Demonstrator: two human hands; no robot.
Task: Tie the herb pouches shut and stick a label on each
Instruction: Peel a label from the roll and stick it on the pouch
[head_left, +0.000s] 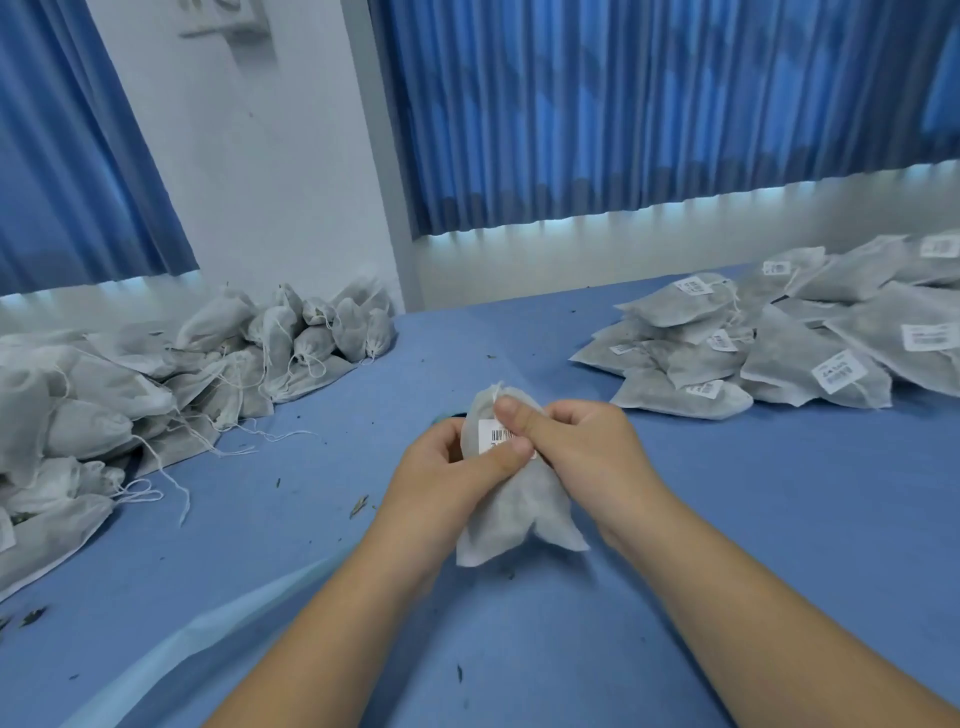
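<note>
A white herb pouch (519, 514) stands upright at the middle of the blue table (727, 519), gathered neck up. My left hand (447, 467) grips its left side, thumb across the front. My right hand (576, 441) holds the right side, and its thumb presses a white barcode label (494, 435) against the pouch's upper front. Part of the label is hidden under both thumbs. The pouch's lower corners flare out over the table.
A heap of unlabelled drawstring pouches (156, 395) with loose strings lies at the left. A pile of flat labelled pouches (789, 343) sits at the right rear. Herb crumbs dot the cloth. Blue curtains (649, 104) and a white wall stand behind.
</note>
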